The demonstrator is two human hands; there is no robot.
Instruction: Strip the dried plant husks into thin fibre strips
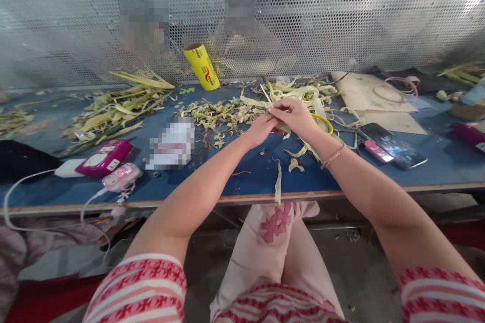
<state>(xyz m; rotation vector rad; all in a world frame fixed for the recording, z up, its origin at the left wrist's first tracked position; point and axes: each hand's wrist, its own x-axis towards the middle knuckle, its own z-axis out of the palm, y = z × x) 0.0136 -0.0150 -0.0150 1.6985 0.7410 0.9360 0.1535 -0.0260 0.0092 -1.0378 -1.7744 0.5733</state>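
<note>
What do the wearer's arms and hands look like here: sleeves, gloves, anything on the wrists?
Both hands are bare, no gloves: left hand, right hand. Forearms are uncovered; short sleeves end near the elbows, striped pink-red and white with a small red cross-like pattern. The right wrist carries a thin braided bracelet, reddish-tan. No watch or ring can be made out.

The counter was deep blue. Pale yellow-green husks lay near a bright yellow roll with red print. The power bank was magenta; the sleeves were red-and-white striped.
</note>
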